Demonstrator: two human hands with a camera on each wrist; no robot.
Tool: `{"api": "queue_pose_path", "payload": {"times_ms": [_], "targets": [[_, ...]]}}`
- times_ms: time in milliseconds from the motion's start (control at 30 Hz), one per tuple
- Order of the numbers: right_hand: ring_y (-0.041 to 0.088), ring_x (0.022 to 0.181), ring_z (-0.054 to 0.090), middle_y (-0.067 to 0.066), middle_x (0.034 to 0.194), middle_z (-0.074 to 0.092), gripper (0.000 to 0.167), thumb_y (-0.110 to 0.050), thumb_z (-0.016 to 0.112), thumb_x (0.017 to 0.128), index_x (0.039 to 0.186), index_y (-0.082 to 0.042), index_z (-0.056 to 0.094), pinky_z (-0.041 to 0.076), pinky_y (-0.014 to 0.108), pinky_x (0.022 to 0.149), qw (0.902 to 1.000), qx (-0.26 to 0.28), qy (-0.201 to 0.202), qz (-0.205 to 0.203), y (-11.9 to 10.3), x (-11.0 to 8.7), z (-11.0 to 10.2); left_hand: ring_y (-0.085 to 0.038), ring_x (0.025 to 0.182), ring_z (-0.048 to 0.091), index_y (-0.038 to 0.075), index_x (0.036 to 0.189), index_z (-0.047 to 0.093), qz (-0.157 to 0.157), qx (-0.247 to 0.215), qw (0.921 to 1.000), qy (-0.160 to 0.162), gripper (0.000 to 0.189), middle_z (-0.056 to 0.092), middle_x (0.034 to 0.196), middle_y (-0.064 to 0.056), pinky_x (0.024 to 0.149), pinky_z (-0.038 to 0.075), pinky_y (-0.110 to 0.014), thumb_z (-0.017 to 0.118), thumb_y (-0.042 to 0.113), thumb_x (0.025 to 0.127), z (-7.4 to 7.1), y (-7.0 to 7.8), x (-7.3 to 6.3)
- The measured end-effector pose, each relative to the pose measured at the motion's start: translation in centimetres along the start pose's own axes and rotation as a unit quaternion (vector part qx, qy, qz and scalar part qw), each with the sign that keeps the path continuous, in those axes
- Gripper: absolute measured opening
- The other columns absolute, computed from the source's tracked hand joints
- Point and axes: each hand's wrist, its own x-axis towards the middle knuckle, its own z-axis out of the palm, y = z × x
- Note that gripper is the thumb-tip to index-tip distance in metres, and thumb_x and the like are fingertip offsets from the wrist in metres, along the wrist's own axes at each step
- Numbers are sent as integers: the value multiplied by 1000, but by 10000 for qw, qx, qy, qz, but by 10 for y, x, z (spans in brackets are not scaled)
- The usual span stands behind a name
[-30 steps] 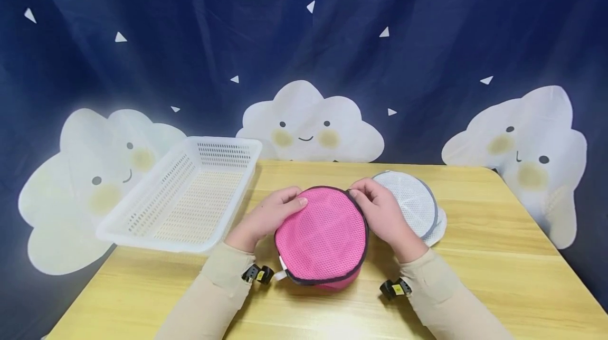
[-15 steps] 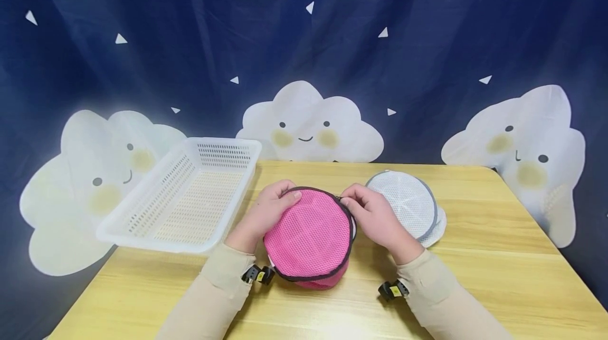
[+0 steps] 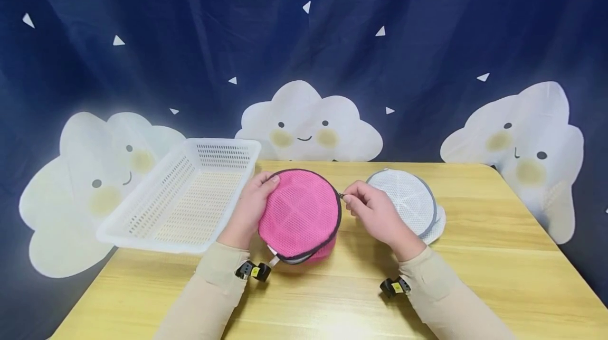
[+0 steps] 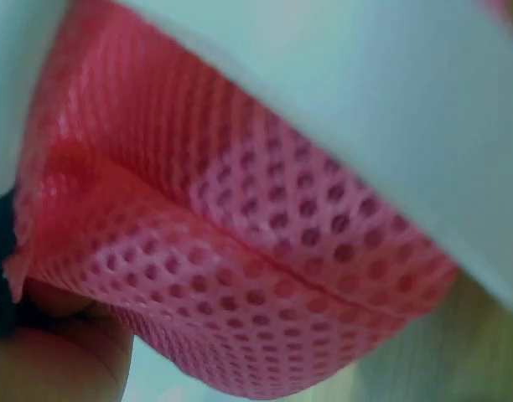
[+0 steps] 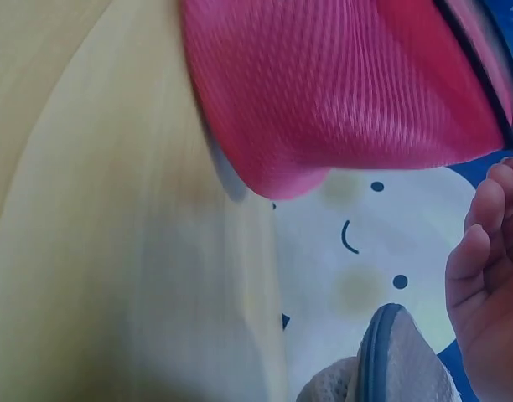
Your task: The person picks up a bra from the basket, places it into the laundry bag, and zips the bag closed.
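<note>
A round pink mesh laundry bag (image 3: 300, 213) with a black zipper edge is held up over the table in the head view. My left hand (image 3: 248, 208) grips its upper left rim, thumb on the round face and the other fingers hidden behind. At the right of the rim, my right hand (image 3: 377, 213) pinches a small zipper pull (image 3: 341, 195) between thumb and forefinger. Pink mesh (image 4: 240, 276) fills much of the left wrist view. In the right wrist view the bag's side (image 5: 323, 92) hangs above the curled fingers of my right hand (image 5: 495, 285).
A white mesh bag with grey edging (image 3: 404, 200) lies on the wooden table (image 3: 475, 276), just behind my right hand. At the left stands a white perforated plastic basket (image 3: 209, 247). A blue cloud-print curtain (image 3: 342, 39) hangs behind the table.
The pink bag has moved left and a little farther away with my left hand. My right hand has shifted slightly left, and the zipper pull now shows at its fingertips.
</note>
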Motion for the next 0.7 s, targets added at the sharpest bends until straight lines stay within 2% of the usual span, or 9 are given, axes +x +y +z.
{"api": "queue_pose_path", "payload": {"times_ms": [100, 233, 500, 633, 700], "targets": [[15, 64, 55, -3, 74, 58, 9, -20, 61, 103, 95, -18, 65, 46, 31, 56, 10000, -31, -62, -13, 0, 0, 2, -13, 69, 58, 3, 102, 63, 79, -339, 9986, 403, 20, 62, 84, -3, 61, 48, -25, 57, 22, 104, -2, -1, 2], [15, 62, 54, -4, 74, 58, 10, -20, 61, 103, 94, -22, 64, 45, 31, 55, 10000, -40, -83, -8, -1, 0, 3, -12, 68, 57, 4, 100, 64, 238, -617, 9961, 578, 18, 62, 82, -2, 61, 47, -23, 56, 20, 104, -3, -2, 4], [16, 65, 56, -3, 74, 59, 9, -20, 61, 102, 94, -22, 65, 46, 31, 55, 10000, -3, -18, 83, -1, -1, 3, -12, 64, 57, 7, 95, 62, 220, -781, 9959, 405, 14, 61, 79, -1, 58, 47, -23, 56, 17, 103, -2, -3, 4], [17, 67, 58, -3, 75, 59, 8, -20, 60, 102, 95, -21, 65, 47, 31, 56, 9999, 15, -1, 124, -1, -1, 2, -14, 67, 58, 4, 101, 61, 170, -618, 9974, 318, 14, 62, 83, -4, 61, 47, -24, 55, 16, 103, -2, -3, 5], [17, 67, 58, -2, 76, 60, 8, -20, 60, 103, 96, -18, 65, 48, 32, 57, 9999, 48, 2, 126, -2, -1, 2, -15, 74, 59, 1, 108, 62, 157, -469, 9984, 260, 15, 62, 91, -6, 66, 48, -25, 54, 13, 102, -2, -4, 5]]}}
